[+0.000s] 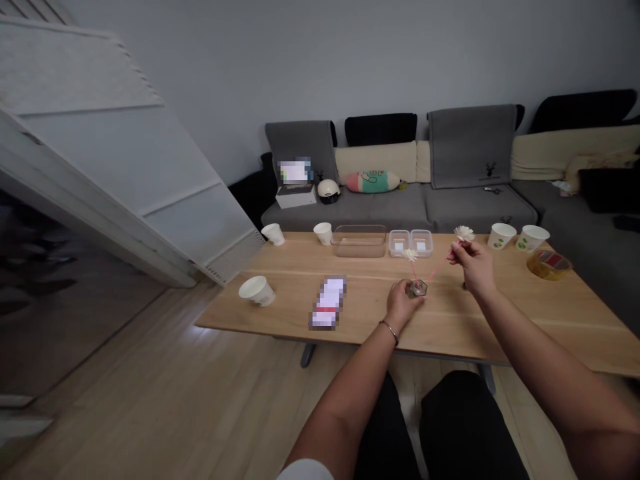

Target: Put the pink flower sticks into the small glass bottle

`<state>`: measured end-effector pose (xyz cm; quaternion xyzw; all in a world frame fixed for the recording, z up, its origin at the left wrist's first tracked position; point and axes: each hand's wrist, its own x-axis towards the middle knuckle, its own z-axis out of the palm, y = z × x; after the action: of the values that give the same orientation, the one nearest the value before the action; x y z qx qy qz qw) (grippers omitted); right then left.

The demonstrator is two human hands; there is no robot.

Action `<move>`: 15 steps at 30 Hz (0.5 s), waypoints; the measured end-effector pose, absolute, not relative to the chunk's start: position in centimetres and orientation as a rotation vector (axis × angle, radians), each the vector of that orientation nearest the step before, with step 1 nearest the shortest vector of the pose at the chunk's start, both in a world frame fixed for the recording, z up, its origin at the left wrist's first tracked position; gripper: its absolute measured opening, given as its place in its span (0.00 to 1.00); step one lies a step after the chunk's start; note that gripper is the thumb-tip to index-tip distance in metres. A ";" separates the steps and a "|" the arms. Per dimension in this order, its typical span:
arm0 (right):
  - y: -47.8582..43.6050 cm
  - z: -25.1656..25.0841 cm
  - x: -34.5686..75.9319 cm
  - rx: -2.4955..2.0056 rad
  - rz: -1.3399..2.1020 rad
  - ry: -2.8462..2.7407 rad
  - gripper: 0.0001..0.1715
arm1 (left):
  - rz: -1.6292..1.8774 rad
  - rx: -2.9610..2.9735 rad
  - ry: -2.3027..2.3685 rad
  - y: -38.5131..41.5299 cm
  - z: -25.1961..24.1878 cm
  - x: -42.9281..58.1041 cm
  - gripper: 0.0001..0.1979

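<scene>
My left hand (401, 303) is closed around the side of a small glass bottle (418, 288) on the wooden table. One white flower (410, 255) on a thin pink stem stands up out of the bottle. Above and to the right, my right hand (474, 265) pinches a second white flower (465, 233) just under its head. Its pink stem slants down to the left, toward the bottle's mouth; whether the tip is inside is too small to tell.
Paper cups (257, 291) stand at the left and along the table's back edge. A pixelated phone (328, 303), a clear rectangular container (359, 241), a two-part plastic box (421, 244) and a tape roll (549, 265) also lie on the table (365, 333). Behind is a grey sofa (400, 207).
</scene>
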<state>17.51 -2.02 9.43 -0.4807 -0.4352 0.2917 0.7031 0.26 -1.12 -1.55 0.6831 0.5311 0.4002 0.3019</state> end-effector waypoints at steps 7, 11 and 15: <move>-1.7 8.0 15.5 -1.091 0.661 -1.015 0.24 | 1.065 1.797 1.397 -1.2 -1.8 0.5 0.22; -1.8 7.0 14.7 -1.130 0.694 -1.059 0.25 | 1.069 1.804 1.395 -1.2 -1.8 0.5 0.23; -2.0 5.8 14.1 -1.176 0.724 -1.103 0.26 | 1.060 1.825 1.398 -1.2 -1.6 0.5 0.23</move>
<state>14.08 -2.01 5.76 -0.5143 -0.4826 0.3166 0.6344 0.49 -1.15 -1.65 0.6876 0.5267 0.3995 0.3003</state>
